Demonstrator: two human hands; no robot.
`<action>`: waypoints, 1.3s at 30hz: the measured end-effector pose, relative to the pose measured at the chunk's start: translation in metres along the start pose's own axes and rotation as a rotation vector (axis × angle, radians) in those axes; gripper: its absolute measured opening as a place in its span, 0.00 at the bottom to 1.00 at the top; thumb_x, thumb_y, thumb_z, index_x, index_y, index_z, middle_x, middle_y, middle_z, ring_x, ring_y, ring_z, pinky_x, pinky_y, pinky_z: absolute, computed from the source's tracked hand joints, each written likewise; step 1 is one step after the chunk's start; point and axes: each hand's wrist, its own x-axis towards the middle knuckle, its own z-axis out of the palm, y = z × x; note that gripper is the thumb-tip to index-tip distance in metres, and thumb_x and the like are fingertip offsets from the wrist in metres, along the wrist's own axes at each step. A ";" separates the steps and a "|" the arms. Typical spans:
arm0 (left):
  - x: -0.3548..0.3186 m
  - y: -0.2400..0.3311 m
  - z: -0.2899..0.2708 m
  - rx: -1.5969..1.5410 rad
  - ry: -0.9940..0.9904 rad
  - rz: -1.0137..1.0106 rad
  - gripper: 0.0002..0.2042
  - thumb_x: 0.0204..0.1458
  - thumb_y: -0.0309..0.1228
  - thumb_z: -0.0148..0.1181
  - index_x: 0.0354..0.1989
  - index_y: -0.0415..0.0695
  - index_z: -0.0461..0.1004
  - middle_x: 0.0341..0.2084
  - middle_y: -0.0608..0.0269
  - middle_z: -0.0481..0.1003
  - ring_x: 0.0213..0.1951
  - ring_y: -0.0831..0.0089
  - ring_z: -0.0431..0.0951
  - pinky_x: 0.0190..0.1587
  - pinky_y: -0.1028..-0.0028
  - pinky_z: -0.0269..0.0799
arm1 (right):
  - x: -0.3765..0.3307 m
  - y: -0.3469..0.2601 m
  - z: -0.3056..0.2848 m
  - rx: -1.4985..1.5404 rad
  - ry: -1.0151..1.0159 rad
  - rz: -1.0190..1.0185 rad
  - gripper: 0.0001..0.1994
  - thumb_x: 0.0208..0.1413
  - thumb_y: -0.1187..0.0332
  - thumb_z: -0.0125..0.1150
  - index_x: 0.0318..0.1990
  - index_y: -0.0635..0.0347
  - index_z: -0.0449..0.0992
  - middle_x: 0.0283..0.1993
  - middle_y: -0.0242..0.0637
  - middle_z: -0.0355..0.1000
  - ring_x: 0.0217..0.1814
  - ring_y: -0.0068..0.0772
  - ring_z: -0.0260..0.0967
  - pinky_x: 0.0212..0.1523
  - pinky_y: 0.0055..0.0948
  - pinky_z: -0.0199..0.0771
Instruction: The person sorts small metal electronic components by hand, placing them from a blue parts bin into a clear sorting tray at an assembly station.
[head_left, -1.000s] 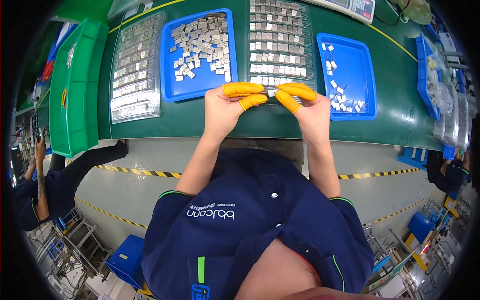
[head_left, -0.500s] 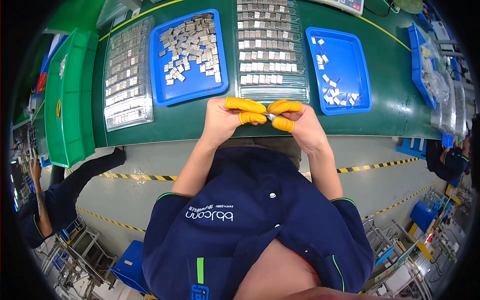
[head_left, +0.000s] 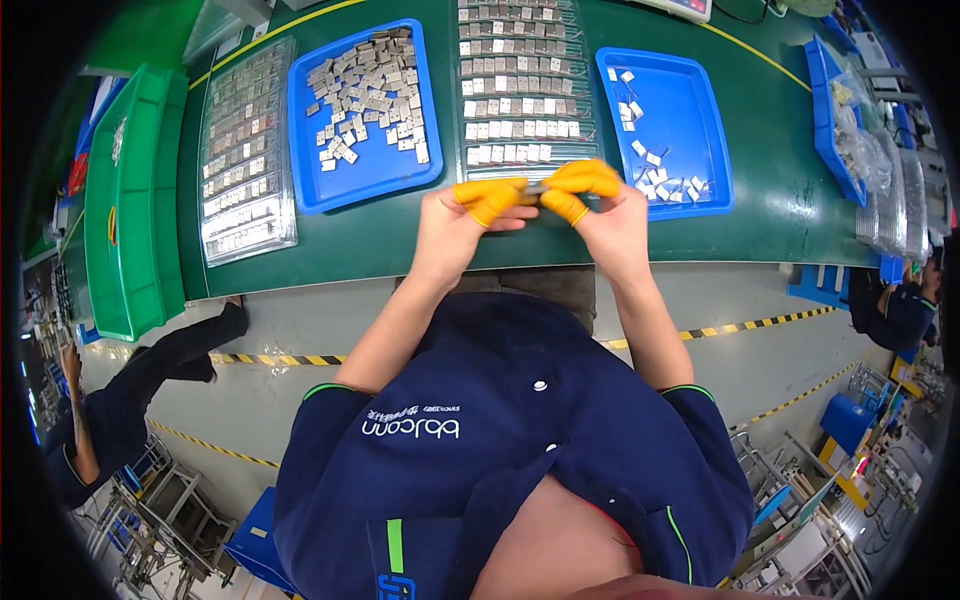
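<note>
My left hand [head_left: 462,222] and my right hand [head_left: 603,212] meet over the near edge of the green table [head_left: 330,245], fingertips in orange finger cots. Together they pinch one small grey metal piece [head_left: 538,189] between thumbs and forefingers. Just beyond the hands lies a clear tray [head_left: 520,85] with rows of the same grey pieces. A blue tray [head_left: 385,170] heaped with loose pieces sits to the left, and another blue tray [head_left: 690,110] with a few pieces sits to the right.
A second clear tray [head_left: 240,160] of pieces lies at the far left, beside a green bin [head_left: 130,200]. Blue bins and plastic bags [head_left: 865,140] stand at the right end. Other people [head_left: 110,420] work on both sides, on a floor with striped tape.
Both hands drew slightly closer together and stay joined on the small piece. The view shifted a little, nothing on the table moved.
</note>
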 end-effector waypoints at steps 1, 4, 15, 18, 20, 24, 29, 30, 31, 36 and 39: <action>0.001 0.005 -0.001 0.002 -0.003 0.001 0.12 0.52 0.26 0.54 0.42 0.32 0.71 0.36 0.51 0.75 0.33 0.65 0.78 0.35 0.76 0.75 | 0.004 0.002 -0.003 -0.156 0.074 -0.158 0.06 0.38 0.78 0.65 0.28 0.63 0.78 0.30 0.32 0.73 0.36 0.28 0.69 0.40 0.25 0.67; 0.004 0.023 -0.025 0.111 0.252 0.121 0.13 0.55 0.29 0.49 0.44 0.33 0.71 0.39 0.50 0.74 0.36 0.64 0.78 0.37 0.76 0.75 | 0.016 0.012 -0.009 -0.520 0.249 -0.329 0.07 0.35 0.75 0.67 0.26 0.59 0.79 0.30 0.31 0.72 0.37 0.31 0.67 0.42 0.29 0.63; -0.010 0.071 -0.125 1.256 0.873 0.401 0.10 0.39 0.27 0.65 0.34 0.44 0.79 0.24 0.55 0.75 0.24 0.67 0.70 0.29 0.70 0.66 | 0.022 0.037 -0.017 -0.970 0.244 -0.522 0.07 0.34 0.75 0.66 0.27 0.58 0.78 0.32 0.30 0.72 0.41 0.32 0.65 0.46 0.35 0.59; -0.005 0.068 -0.120 1.588 0.902 0.354 0.10 0.37 0.32 0.66 0.30 0.45 0.80 0.26 0.55 0.74 0.30 0.62 0.69 0.38 0.66 0.63 | 0.025 0.028 -0.023 -0.775 0.368 -0.435 0.07 0.37 0.75 0.65 0.28 0.59 0.79 0.34 0.33 0.73 0.39 0.34 0.67 0.44 0.33 0.62; -0.001 0.071 -0.114 1.921 0.901 0.254 0.11 0.35 0.34 0.67 0.28 0.44 0.79 0.29 0.56 0.74 0.34 0.62 0.70 0.41 0.65 0.62 | 0.032 0.023 -0.038 -0.733 0.443 -0.378 0.07 0.38 0.75 0.65 0.30 0.59 0.79 0.35 0.34 0.73 0.38 0.35 0.68 0.43 0.32 0.64; 0.000 0.076 -0.108 1.865 0.804 0.424 0.10 0.35 0.32 0.66 0.27 0.41 0.78 0.27 0.56 0.74 0.36 0.60 0.71 0.42 0.65 0.63 | 0.046 0.035 -0.077 -0.615 0.565 -0.244 0.09 0.43 0.72 0.64 0.34 0.60 0.78 0.37 0.39 0.74 0.37 0.39 0.70 0.39 0.31 0.68; 0.002 0.072 -0.102 1.865 0.721 0.474 0.07 0.38 0.27 0.63 0.27 0.38 0.75 0.26 0.54 0.74 0.32 0.59 0.72 0.37 0.66 0.67 | 0.066 0.037 -0.102 -0.812 0.458 0.006 0.11 0.45 0.67 0.62 0.36 0.61 0.78 0.38 0.43 0.73 0.39 0.40 0.70 0.41 0.29 0.68; 0.004 0.070 -0.106 1.847 0.716 0.480 0.07 0.38 0.26 0.63 0.27 0.38 0.75 0.26 0.53 0.74 0.32 0.59 0.72 0.38 0.65 0.67 | 0.072 0.042 -0.104 -0.814 0.391 0.007 0.11 0.45 0.68 0.62 0.36 0.61 0.78 0.37 0.44 0.73 0.38 0.40 0.71 0.40 0.30 0.69; 0.005 0.069 -0.108 1.829 0.718 0.481 0.07 0.38 0.26 0.63 0.27 0.38 0.75 0.26 0.53 0.74 0.33 0.58 0.72 0.38 0.65 0.67 | 0.076 0.040 -0.101 -0.814 0.317 0.005 0.10 0.44 0.69 0.62 0.36 0.61 0.78 0.36 0.45 0.73 0.37 0.41 0.71 0.40 0.30 0.70; 0.009 0.072 -0.110 1.722 0.695 0.404 0.07 0.39 0.24 0.62 0.28 0.36 0.75 0.27 0.52 0.74 0.33 0.57 0.72 0.39 0.65 0.66 | 0.085 0.030 -0.086 -0.937 0.339 0.121 0.09 0.42 0.73 0.62 0.34 0.64 0.78 0.29 0.44 0.75 0.31 0.39 0.73 0.35 0.30 0.71; 0.008 0.076 -0.104 1.679 0.696 0.345 0.07 0.39 0.23 0.62 0.29 0.37 0.76 0.26 0.53 0.74 0.33 0.59 0.72 0.39 0.66 0.66 | 0.085 0.025 -0.088 -0.784 0.280 0.187 0.08 0.43 0.72 0.62 0.32 0.63 0.78 0.29 0.43 0.75 0.32 0.36 0.74 0.35 0.28 0.71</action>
